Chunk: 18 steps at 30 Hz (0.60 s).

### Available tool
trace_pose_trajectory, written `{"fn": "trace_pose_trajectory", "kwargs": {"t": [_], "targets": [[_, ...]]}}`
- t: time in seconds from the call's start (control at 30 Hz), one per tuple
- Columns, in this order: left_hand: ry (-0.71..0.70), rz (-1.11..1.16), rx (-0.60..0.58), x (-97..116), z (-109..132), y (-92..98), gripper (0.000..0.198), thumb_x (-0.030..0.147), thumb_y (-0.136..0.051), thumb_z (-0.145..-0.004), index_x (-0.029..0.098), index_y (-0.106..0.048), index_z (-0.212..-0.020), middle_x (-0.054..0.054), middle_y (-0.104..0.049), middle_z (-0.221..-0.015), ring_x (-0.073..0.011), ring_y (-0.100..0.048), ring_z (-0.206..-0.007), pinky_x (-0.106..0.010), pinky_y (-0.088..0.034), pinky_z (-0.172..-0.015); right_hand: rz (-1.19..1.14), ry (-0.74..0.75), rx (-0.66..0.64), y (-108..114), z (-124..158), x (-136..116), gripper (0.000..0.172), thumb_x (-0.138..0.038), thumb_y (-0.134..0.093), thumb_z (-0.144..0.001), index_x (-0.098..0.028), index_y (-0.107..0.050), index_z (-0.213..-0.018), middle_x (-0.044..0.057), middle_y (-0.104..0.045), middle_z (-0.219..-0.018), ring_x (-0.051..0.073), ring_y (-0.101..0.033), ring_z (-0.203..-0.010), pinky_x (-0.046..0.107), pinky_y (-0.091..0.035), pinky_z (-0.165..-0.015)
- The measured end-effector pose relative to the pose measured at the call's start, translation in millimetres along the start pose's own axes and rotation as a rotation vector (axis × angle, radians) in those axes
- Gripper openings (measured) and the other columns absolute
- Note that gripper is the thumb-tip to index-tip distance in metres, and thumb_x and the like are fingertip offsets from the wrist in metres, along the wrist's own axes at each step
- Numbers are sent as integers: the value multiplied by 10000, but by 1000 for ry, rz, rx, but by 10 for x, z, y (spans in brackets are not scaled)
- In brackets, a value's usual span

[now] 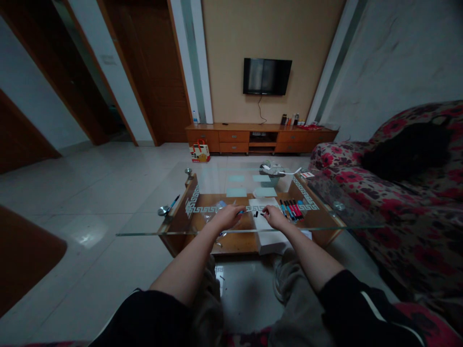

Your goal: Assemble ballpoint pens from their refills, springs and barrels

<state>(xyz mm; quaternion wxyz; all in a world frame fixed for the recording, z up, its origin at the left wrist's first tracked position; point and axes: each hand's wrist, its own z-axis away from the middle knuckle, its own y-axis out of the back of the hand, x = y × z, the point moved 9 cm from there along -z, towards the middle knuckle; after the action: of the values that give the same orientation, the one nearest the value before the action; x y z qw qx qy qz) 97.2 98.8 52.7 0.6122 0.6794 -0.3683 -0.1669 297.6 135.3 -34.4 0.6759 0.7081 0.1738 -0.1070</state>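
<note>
Above the glass table top (144, 222), my left hand (228, 218) is closed around a slim blue pen (241, 211), whose pale thin end points right. My right hand (275, 218) pinches a small black piece (262, 214) between thumb and fingertips; it looks like a pen part, but is too small to tell. Between the two hands a short black piece (256, 214) shows, apart from both. To the right of my right hand, several blue, red and black pens (291, 210) lie side by side. A single blue pen (175, 201) lies far left on the glass.
Under the glass, a white box (269, 241) and crumpled clear plastic (213, 212) sit on the wooden shelf. Behind the table stands a lined waste basket (271, 180). A flowered sofa (390, 178) is on the right. The TV cabinet (235, 140) and a paper bag (199, 152) are farther back.
</note>
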Motion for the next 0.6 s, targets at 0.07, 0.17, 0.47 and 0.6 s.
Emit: {"fn": "trace_pose_trajectory", "kwargs": {"t": [0.07,0.17,0.47,0.6], "targets": [[0,-2,1,6,2,4,243,210,-504,-925,227,-646,-1121,-75,-716,-1051,-213,-668,-928,-251,-473,-756,-2,-8,-7,-12,-2,10,201,-179,-636,-874,-141,-663,-1070,120,-686,-1044,199,-623,-960,255,-412,-831],[-3,-5,2,11,1,7,251,207,-501,-926,228,-641,-1133,-76,-715,-1052,-212,-667,-932,-252,-474,-757,-6,-13,-17,-19,0,13,204,-177,-637,-873,-139,-661,-1072,120,-687,-1053,193,-626,-949,245,-411,-810],[-8,-7,-3,1,-2,-8,239,223,-487,-935,232,-639,-1119,-80,-707,-1052,-210,-664,-920,-252,-477,-749,-7,-6,-63,-35,1,-32,163,-149,-607,-875,-139,-691,-1014,110,-703,-1025,201,-628,-955,247,-409,-801],[-10,-4,-7,-2,-4,-21,239,230,-496,-933,233,-634,-1129,-82,-702,-1071,-213,-661,-943,-258,-478,-773,-3,-15,-82,-41,-1,-41,178,-147,-608,-876,-135,-688,-1034,119,-698,-1054,204,-629,-970,248,-412,-811]]}}
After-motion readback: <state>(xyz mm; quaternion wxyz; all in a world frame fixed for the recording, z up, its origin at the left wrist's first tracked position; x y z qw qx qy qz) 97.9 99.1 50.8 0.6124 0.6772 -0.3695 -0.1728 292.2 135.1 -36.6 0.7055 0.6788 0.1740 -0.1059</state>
